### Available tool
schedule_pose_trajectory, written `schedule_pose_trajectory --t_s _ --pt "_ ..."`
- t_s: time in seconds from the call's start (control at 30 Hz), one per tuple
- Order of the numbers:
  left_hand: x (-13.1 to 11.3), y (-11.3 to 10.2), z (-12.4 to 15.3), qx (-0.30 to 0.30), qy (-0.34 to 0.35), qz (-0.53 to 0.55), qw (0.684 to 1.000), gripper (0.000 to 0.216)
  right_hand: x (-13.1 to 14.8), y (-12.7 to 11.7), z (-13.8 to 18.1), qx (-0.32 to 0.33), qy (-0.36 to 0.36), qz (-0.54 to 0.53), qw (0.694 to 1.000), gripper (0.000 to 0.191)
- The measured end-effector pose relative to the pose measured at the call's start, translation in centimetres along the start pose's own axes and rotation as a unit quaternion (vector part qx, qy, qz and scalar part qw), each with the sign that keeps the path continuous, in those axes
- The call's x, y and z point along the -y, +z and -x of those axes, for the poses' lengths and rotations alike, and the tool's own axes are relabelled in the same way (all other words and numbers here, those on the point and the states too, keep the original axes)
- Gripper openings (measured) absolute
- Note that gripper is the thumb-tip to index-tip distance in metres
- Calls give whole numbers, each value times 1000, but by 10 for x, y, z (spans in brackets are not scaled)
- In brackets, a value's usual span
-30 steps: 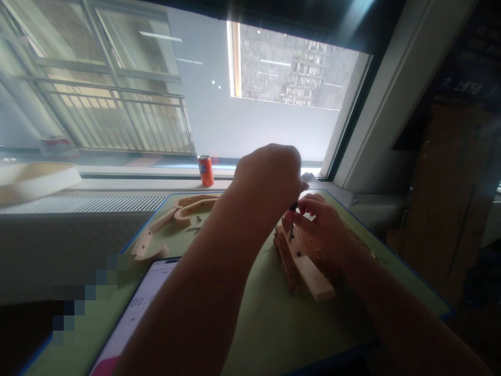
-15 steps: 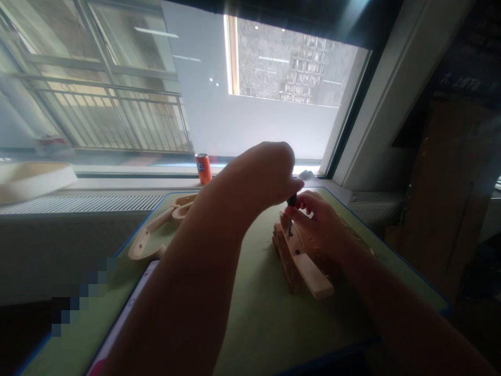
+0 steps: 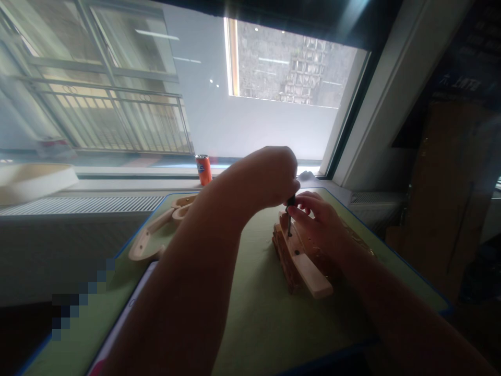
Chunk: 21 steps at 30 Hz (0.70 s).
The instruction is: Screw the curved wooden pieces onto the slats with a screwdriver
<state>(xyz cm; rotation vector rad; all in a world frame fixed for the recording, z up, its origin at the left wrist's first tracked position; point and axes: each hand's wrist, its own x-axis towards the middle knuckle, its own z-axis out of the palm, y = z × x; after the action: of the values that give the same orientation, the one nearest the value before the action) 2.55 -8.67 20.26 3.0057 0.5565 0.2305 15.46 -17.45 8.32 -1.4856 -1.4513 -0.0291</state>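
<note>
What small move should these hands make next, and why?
Probably a slight turn of the screwdriver by the left hand, with the right hand guiding it. The shaft stands nearly upright, its tip apparently at a dark spot in the wooden piece; the left hand is above, the right hand below.

Beyond the far edge of the table (image 3: 250,324), an orange can (image 3: 203,171) stands upright on the windowsill (image 3: 148,185), near the far left corner; farther left, a white tray (image 3: 37,183) above a radiator (image 3: 78,205). Along the left edge, a phone (image 3: 131,304), mostly hidden. Past the right edge, a brown panel (image 3: 442,209), probably cardboard.
</note>
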Motion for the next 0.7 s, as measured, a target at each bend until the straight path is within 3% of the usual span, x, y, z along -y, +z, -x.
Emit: schedule_pose_trajectory --t_s 0.2,0.33,0.5,0.7 --pt "6 6 -4 -67 -53 21 996 47 -1 0 -3 2 22 61 998 21" --pt "1 1 -2 -42 -69 14 997 45 -2 1 -3 -1 27 76 997 24" --pt "-3 -5 1 16 -58 7 998 34 0 0 -1 13 1 25 1000 15" --pt "-1 2 -1 -24 -47 10 999 39 0 1 -2 13 15 53 998 17"
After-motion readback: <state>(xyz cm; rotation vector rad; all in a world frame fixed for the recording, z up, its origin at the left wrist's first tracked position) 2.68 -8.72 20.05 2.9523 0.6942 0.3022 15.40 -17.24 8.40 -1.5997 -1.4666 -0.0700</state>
